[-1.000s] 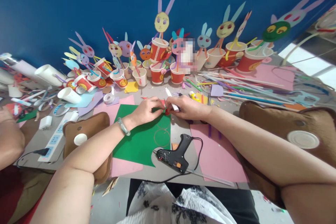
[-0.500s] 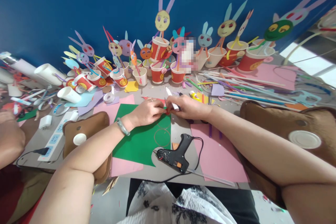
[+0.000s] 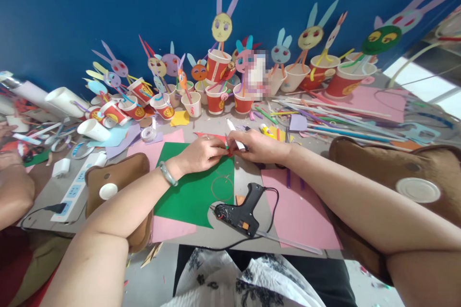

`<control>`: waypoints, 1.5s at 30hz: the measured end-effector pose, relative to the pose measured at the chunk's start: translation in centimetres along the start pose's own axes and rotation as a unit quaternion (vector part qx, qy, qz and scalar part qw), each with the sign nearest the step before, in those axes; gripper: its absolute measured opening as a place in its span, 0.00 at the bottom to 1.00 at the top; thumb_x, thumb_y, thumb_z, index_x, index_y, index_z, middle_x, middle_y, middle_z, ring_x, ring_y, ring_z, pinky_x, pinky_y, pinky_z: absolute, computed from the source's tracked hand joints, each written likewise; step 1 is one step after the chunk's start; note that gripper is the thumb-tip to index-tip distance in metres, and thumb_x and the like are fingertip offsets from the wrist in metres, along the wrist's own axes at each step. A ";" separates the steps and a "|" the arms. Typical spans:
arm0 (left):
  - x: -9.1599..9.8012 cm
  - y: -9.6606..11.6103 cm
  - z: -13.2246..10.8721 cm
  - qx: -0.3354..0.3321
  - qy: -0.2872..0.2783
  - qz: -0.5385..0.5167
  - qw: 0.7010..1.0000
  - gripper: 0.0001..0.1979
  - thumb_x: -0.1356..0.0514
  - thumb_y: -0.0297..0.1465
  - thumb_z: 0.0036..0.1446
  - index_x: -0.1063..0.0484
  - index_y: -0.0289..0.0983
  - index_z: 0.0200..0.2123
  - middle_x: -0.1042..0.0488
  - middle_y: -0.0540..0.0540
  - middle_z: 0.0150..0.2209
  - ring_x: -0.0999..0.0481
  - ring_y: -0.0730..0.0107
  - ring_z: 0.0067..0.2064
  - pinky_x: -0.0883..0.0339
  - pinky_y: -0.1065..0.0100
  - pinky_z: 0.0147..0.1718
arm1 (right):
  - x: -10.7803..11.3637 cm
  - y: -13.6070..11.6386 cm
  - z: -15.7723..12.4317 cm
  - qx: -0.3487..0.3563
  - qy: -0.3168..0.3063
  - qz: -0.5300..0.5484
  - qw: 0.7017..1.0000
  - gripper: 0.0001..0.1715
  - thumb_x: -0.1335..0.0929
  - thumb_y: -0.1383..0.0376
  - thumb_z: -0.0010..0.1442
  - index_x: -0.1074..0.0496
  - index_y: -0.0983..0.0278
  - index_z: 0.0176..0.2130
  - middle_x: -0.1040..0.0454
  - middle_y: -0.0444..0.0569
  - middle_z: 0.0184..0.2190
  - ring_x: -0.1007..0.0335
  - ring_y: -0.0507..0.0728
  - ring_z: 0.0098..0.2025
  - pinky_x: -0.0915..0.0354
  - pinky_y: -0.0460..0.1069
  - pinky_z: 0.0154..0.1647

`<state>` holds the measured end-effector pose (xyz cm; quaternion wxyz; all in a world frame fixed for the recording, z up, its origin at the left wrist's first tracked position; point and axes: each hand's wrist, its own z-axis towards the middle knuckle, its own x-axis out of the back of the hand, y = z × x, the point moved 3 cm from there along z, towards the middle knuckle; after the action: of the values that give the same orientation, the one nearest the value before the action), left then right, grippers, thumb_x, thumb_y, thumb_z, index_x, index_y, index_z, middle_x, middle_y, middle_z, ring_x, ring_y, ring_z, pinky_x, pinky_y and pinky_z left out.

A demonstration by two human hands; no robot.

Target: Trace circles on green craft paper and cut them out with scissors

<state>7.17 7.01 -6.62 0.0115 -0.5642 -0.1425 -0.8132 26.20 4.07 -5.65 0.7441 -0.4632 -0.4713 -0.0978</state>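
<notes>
My left hand (image 3: 202, 153) and my right hand (image 3: 257, 147) meet over the far edge of a green paper sheet (image 3: 194, 192) with circles drawn on it. The left fingers pinch a small red paper piece (image 3: 228, 152) at the point where the hands touch. The right hand grips a white glue stick or marker (image 3: 235, 135) that pokes up and away from the fingers, and its fingertips also press on the red piece. A jade bracelet sits on my left wrist.
A black glue gun (image 3: 240, 212) lies corded near the front edge. Pink sheets (image 3: 298, 211) flank the green one. Paper cups with bunny figures (image 3: 216, 98) line the blue wall. Brown cushions (image 3: 396, 177) sit under both forearms. Another person's arm (image 3: 14, 192) is at the left.
The hands have stayed together on the red piece, with only tiny finger shifts. The other person's hand at far left has moved slightly.
</notes>
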 end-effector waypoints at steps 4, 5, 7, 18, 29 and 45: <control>0.0 0.1 0.0 0.000 -0.001 0.005 1.000 0.12 0.42 0.24 0.62 0.21 0.39 0.44 0.21 0.42 0.45 0.22 0.61 0.47 0.28 0.60 0.47 | 0.1 0.0 0.0 -0.007 -0.004 -0.005 1.000 0.15 0.33 0.75 0.55 0.34 0.61 0.42 0.22 0.46 0.34 0.26 0.55 0.35 0.39 0.46 0.34; 0.0 0.1 0.0 0.000 -0.001 0.006 1.000 0.12 0.42 0.24 0.62 0.21 0.39 0.44 0.21 0.42 0.45 0.21 0.61 0.47 0.28 0.60 0.47 | 0.1 -0.1 0.0 -0.007 -0.006 -0.007 1.000 0.15 0.33 0.75 0.55 0.34 0.61 0.42 0.22 0.47 0.34 0.26 0.55 0.35 0.39 0.46 0.34; 0.0 0.1 0.0 -0.004 0.003 0.008 1.000 0.12 0.42 0.24 0.62 0.21 0.38 0.44 0.21 0.41 0.44 0.21 0.61 0.47 0.28 0.60 0.46 | 0.1 -0.1 0.0 -0.010 -0.009 -0.010 1.000 0.15 0.33 0.75 0.55 0.34 0.61 0.42 0.22 0.47 0.34 0.26 0.55 0.35 0.39 0.46 0.34; 0.0 0.0 0.0 0.005 -0.006 0.011 1.000 0.12 0.41 0.23 0.60 0.21 0.38 0.44 0.22 0.42 0.47 0.21 0.62 0.48 0.27 0.60 0.47 | 0.0 -0.2 0.0 0.018 0.009 0.020 1.000 0.14 0.33 0.74 0.56 0.33 0.61 0.43 0.21 0.46 0.34 0.26 0.55 0.35 0.37 0.47 0.35; 0.1 0.2 0.0 -0.003 -0.017 0.022 1.000 0.11 0.42 0.24 0.62 0.21 0.37 0.44 0.22 0.41 0.44 0.22 0.62 0.47 0.28 0.60 0.47 | 0.3 0.4 0.1 0.027 0.044 0.051 0.997 0.12 0.32 0.67 0.58 0.31 0.60 0.44 0.19 0.45 0.34 0.25 0.54 0.33 0.35 0.47 0.36; 0.3 0.4 0.0 0.005 -0.019 0.044 0.999 0.12 0.41 0.24 0.61 0.20 0.39 0.45 0.24 0.43 0.40 0.23 0.63 0.44 0.30 0.61 0.44 | 0.9 0.7 0.5 -0.117 0.230 0.147 0.955 0.25 0.36 0.47 0.66 0.28 0.64 0.32 0.23 0.50 0.27 0.29 0.53 0.24 0.35 0.48 0.28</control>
<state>7.14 6.65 -6.28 0.0475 -0.5853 -0.1223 -0.8001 26.83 5.08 -5.27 0.7790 -0.5765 -0.1988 -0.1456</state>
